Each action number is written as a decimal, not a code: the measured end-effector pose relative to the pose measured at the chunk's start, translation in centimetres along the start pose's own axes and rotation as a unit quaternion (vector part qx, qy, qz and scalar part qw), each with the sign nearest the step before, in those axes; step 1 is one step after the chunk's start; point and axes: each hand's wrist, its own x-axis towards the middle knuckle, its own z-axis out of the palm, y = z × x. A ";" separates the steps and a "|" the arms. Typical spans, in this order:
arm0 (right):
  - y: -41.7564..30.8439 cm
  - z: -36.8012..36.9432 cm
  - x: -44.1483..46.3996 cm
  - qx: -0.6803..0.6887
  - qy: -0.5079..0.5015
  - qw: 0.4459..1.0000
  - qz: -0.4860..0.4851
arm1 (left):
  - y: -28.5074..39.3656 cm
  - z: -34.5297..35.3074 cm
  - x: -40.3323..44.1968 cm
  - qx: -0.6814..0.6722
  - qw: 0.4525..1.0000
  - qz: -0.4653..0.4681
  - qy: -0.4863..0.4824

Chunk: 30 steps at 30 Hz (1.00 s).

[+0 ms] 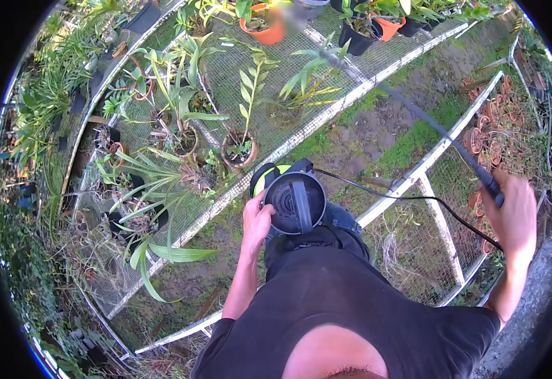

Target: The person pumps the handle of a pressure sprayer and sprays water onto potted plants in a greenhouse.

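Held against my front is a black, round-topped pump sprayer (pixel 282 192) with a bar handle across it and a lime-green patch at its far side. My left hand (pixel 258 221) grips its left rim, thumb on top. Out to the right, my right hand (pixel 514 211) is closed around the grip of a long dark spray wand (pixel 424 117). The wand slants up and leftward over the mesh bench, its far end blurred near the potted plants. A thin black hose (pixel 408 198) runs from the sprayer towards my right hand.
White-framed mesh benches (pixel 332 114) lie ahead and to the right. Potted plants stand on the left one, including an orange pot (pixel 263 25) and a brown pot (pixel 239 150). Stacked terracotta pots (pixel 493 142) sit at the right. Mossy ground (pixel 364 136) runs between the benches.
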 end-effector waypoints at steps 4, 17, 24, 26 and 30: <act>-0.3 3.6 -3.3 0.010 0.079 0.997 -0.018 | 0.3 0.3 -0.8 0.030 1.000 -0.002 0.006; -5.4 13.8 -9.5 0.195 -0.153 0.961 0.122 | -0.3 -4.5 -0.4 -0.187 0.981 0.017 -0.048; -10.0 16.1 -13.1 0.252 -0.113 0.938 0.210 | -0.5 -8.8 -1.2 -0.143 0.986 -0.018 -0.087; -11.5 15.6 -14.4 0.277 -0.111 0.933 0.201 | -0.8 -9.3 -1.4 -0.156 0.985 -0.004 -0.079; -14.9 10.9 -16.3 0.298 0.022 0.916 0.267 | 0.0 -10.2 -2.6 -0.175 0.981 0.009 -0.085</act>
